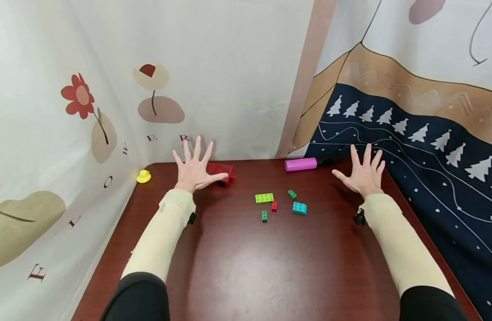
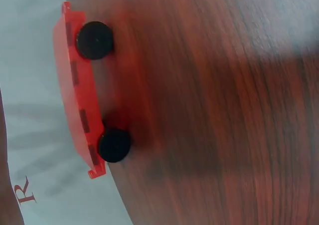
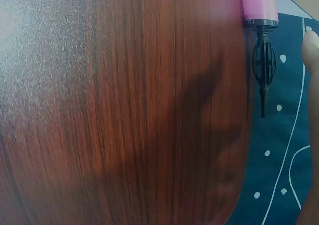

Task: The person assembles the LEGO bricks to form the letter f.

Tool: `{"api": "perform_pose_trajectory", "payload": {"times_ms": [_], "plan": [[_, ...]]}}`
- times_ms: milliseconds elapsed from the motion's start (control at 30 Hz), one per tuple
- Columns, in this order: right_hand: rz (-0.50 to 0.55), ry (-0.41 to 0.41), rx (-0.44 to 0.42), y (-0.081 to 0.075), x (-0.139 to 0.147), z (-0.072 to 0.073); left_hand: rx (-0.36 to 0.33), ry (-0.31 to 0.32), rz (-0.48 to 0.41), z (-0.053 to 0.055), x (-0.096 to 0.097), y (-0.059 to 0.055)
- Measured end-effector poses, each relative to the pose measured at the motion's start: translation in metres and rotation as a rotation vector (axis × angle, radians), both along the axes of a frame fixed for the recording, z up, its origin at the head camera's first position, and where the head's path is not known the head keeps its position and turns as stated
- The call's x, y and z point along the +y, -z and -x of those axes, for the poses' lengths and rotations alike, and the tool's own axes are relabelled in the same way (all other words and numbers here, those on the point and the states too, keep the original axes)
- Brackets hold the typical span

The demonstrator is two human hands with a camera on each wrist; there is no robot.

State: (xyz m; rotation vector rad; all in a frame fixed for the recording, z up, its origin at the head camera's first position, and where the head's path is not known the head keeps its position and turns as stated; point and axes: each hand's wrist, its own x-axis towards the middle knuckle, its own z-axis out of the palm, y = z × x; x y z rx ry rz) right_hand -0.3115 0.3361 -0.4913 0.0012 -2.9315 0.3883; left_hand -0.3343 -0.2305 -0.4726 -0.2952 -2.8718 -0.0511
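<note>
Plastic is the likely make of the red wheeled toy (image 1: 223, 169), which sits at the far edge of the counter (image 1: 246, 276), partly behind the left hand (image 1: 194, 169). It should be light, stiff and smooth, and apt to roll on its black wheels (image 2: 94, 40), so its long sides look the best place to grip. Both hands are bare of any load, fingers straight and spread; the right hand (image 1: 363, 174) is near the black nozzle (image 3: 264, 60) of the purple tube (image 1: 301, 164). That tube also looks light and could roll; its thick barrel seems a surer hold than the slim nozzle. Between the hands lie small studded bricks (image 1: 264, 198), probably hard and tough, suited to a fingertip pinch across their sides. The left hand hides part of the toy from the head view, where the nozzle also blurs into the dark background. The right wrist view cuts off the barrel, and whether either hand touches the counter cannot be told.
</note>
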Motion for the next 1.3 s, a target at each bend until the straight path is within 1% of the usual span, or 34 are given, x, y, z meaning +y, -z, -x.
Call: {"api": "perform_pose_trajectory", "payload": {"times_ms": [167, 267, 433, 500, 600, 700, 800, 900, 1067, 1133, 1300], "plan": [[0.066, -0.032, 0.03, -0.001, -0.003, -0.004, 0.019, 0.021, -0.065, -0.001, 0.005, -0.004], [0.122, -0.05, 0.034, -0.004, -0.01, -0.008, 0.021, 0.046, -0.124, -0.004, 0.011, -0.009], [0.223, -0.067, 0.027, -0.011, -0.027, -0.017, -0.009, 0.094, -0.207, -0.016, 0.023, -0.018], [0.261, -0.083, 0.029, -0.014, -0.035, -0.021, -0.006, 0.114, -0.238, -0.022, 0.027, -0.02], [0.304, -0.127, 0.035, -0.016, -0.049, -0.026, 0.002, 0.141, -0.274, -0.029, 0.033, -0.021], [0.341, -0.188, 0.05, -0.016, -0.062, -0.031, -0.001, 0.157, -0.305, -0.035, 0.04, -0.022], [0.371, -0.26, 0.074, -0.015, -0.076, -0.036, -0.009, 0.163, -0.332, -0.043, 0.047, -0.02], [0.396, -0.33, 0.071, -0.013, -0.09, -0.045, -0.027, 0.177, -0.381, -0.051, 0.053, -0.014], [0.44, -0.425, 0.01, -0.006, -0.116, -0.063, -0.09, 0.204, -0.447, -0.064, 0.065, -0.004], [0.457, -0.45, -0.011, -0.004, -0.127, -0.068, -0.115, 0.212, -0.471, -0.068, 0.072, -0.001], [0.516, -0.507, -0.054, 0.002, -0.151, -0.08, -0.193, 0.236, -0.565, -0.077, 0.088, 0.006]]}}
